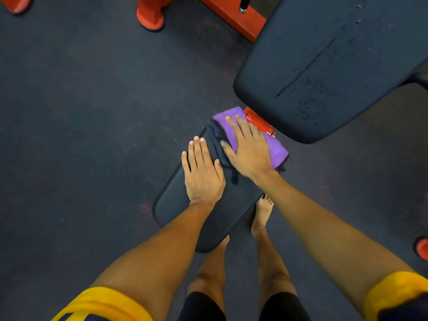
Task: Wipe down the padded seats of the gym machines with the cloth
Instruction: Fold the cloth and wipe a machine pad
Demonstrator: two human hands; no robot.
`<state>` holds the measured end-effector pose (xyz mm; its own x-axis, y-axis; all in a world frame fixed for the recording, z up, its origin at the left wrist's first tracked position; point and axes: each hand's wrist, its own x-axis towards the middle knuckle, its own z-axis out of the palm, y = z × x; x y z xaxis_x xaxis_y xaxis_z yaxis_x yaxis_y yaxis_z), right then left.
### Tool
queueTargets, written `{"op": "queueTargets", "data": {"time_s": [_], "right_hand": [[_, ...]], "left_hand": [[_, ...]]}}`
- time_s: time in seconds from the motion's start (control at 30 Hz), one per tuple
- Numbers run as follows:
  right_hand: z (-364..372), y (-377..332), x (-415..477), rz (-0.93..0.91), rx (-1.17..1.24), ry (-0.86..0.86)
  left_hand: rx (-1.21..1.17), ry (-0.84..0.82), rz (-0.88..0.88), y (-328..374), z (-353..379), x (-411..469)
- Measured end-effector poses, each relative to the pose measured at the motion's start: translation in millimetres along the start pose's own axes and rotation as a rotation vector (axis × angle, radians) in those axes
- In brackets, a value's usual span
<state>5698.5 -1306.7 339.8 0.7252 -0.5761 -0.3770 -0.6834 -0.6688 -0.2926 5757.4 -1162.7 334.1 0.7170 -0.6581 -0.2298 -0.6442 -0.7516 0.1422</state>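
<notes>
My right hand (249,149) presses flat on the purple cloth (276,150), fingers straight and spread, at the far end of the black padded seat (183,205). The seat sits just beneath the streaked backrest pad (335,66). My left hand (203,173) rests beside the cloth on the seat, fingers extended, gripping nothing. The orange machine frame (231,17) stands on the dark floor (81,112).

Gym, dark rubber floor (69,100), orange machine frame (231,17), padded seat (208,216)
</notes>
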Motion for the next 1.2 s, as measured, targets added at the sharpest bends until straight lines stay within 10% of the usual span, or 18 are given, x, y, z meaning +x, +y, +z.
{"op": "queueTargets", "data": {"time_s": [0.17,0.33,0.57,0.73,1.0,1.2], "right_hand": [[4.7,32.1,-39.2,-0.087,0.009,0.015],[-10.3,-0.4,15.6,0.446,0.215,-0.042],[12.3,34.2,-60.3,0.042,-0.015,0.028],[-6.7,22.9,-8.1,0.507,0.179,-0.031],[29.6,41.0,-80.9,-0.01,-0.009,0.163],[10.0,37.7,-53.1,0.728,0.503,0.15]], "left_hand": [[-0.01,-0.002,-0.002,0.2,0.3,-0.1],[-0.001,0.007,0.001,0.5,-0.2,-0.8],[-0.008,0.0,0.002,0.3,-0.4,0.3],[0.013,0.005,0.0,1.1,-0.4,0.1],[0.023,0.028,0.02,-1.3,3.1,0.9],[0.029,0.059,0.098,-2.2,6.2,-2.2]]}}
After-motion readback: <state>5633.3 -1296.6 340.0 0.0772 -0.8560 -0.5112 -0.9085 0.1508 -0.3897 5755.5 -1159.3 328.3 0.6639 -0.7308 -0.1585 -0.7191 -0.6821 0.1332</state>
